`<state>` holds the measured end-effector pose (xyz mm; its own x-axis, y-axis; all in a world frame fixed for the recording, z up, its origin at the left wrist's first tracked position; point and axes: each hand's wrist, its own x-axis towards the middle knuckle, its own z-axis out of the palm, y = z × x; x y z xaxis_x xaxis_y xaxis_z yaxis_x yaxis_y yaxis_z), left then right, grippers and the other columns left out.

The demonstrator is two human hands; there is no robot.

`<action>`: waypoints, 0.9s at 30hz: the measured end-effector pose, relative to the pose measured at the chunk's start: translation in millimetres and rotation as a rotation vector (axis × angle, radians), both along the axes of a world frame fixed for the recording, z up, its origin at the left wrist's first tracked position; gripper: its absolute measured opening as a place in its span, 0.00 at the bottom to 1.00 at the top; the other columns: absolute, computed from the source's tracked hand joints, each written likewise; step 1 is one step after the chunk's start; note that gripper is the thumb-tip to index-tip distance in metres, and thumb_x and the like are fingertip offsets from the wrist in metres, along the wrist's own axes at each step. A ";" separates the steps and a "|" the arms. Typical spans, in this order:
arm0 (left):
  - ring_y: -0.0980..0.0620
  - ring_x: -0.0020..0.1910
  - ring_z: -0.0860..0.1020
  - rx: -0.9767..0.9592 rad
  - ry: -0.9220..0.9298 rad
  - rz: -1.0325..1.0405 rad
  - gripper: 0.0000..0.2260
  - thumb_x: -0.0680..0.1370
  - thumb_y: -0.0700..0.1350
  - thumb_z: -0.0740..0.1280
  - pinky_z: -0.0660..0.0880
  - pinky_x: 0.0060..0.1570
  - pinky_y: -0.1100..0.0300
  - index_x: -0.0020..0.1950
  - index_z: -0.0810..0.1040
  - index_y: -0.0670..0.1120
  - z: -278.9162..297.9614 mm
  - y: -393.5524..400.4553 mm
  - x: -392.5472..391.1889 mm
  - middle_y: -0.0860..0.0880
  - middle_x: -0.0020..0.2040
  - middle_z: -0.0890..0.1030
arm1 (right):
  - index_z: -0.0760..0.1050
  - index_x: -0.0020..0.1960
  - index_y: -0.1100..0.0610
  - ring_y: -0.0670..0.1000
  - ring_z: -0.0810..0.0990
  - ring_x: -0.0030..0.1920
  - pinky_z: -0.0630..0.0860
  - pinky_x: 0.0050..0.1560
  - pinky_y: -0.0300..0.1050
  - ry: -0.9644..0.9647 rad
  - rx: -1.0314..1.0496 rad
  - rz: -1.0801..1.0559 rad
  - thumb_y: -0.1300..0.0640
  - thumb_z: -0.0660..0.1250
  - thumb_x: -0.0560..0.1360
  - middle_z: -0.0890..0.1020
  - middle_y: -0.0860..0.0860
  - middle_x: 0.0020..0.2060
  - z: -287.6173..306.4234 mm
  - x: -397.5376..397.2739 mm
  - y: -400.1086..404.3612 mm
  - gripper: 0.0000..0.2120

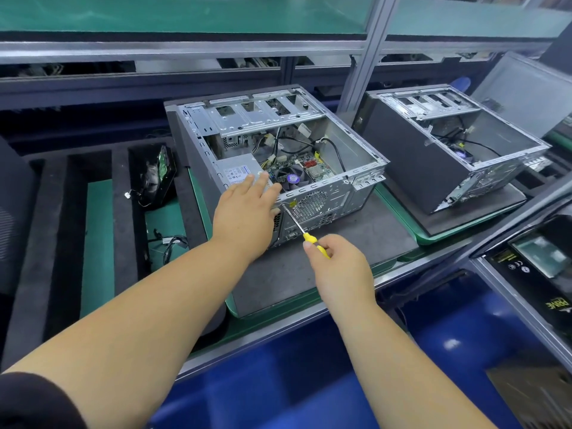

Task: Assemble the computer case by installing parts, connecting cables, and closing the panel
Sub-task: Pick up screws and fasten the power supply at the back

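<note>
An open computer case [328,196] lies on its side on a dark mat, its interior facing up. Inside it sit a grey power supply [236,171], a motherboard with a fan [294,178] and loose cables. My left hand [247,209] rests with straight fingers on the power supply at the case's near rim. My right hand [337,261] grips the yellow handle of a screwdriver [298,226]. The screwdriver's tip touches the case's rear panel beside the fan grille.
A second open case [433,168] stands to the right on its own mat. Black foam slots at the left hold a hard drive [161,171] and loose cables [170,243]. A detached side panel [523,91] leans at the far right. Boxes lie at the lower right.
</note>
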<state>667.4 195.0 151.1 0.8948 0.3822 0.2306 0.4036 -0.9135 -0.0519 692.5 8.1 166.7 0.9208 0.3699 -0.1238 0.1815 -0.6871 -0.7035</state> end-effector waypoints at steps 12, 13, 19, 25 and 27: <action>0.46 0.78 0.56 -0.008 0.002 -0.005 0.22 0.84 0.54 0.52 0.56 0.73 0.50 0.78 0.58 0.52 0.8 -0.1 -0.5 0.49 0.80 0.57 | 0.78 0.44 0.62 0.45 0.56 0.21 0.53 0.20 0.38 0.890 0.566 -0.180 0.49 0.64 0.82 0.67 0.49 0.24 0.5 16.6 5.4 0.17; 0.46 0.78 0.56 -0.004 0.002 -0.007 0.22 0.84 0.54 0.52 0.56 0.73 0.50 0.78 0.58 0.52 0.6 -0.5 -0.6 0.49 0.80 0.57 | 0.77 0.44 0.62 0.45 0.56 0.20 0.53 0.19 0.37 0.967 0.593 -0.184 0.49 0.64 0.82 0.67 0.49 0.24 2.7 18.6 4.1 0.17; 0.47 0.78 0.56 -0.016 0.004 0.000 0.22 0.84 0.54 0.51 0.56 0.73 0.51 0.78 0.58 0.53 1.3 -1.2 0.0 0.49 0.80 0.57 | 0.77 0.44 0.62 0.44 0.57 0.20 0.55 0.18 0.36 1.108 0.636 -0.184 0.49 0.63 0.82 0.66 0.48 0.24 8.6 21.4 2.1 0.17; 0.47 0.78 0.56 -0.033 -0.015 -0.008 0.22 0.84 0.54 0.52 0.57 0.73 0.51 0.78 0.59 0.53 1.4 -2.3 -0.7 0.49 0.80 0.57 | 0.77 0.45 0.62 0.44 0.57 0.20 0.55 0.18 0.36 1.112 0.652 -0.184 0.49 0.63 0.82 0.66 0.48 0.25 10.3 18.7 0.7 0.17; 0.46 0.78 0.57 -0.037 -0.027 -0.026 0.22 0.84 0.54 0.53 0.57 0.73 0.51 0.77 0.60 0.52 3.0 -1.1 -1.4 0.49 0.79 0.58 | 0.78 0.46 0.62 0.44 0.57 0.21 0.55 0.19 0.37 1.060 0.631 -0.181 0.48 0.63 0.82 0.67 0.49 0.25 10.9 16.3 1.2 0.17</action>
<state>666.0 193.9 154.1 0.8984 0.3674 0.2408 0.3802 -0.9249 -0.0075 708.8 9.3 177.7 0.5197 0.5132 -0.6830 -0.7387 -0.1318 -0.6611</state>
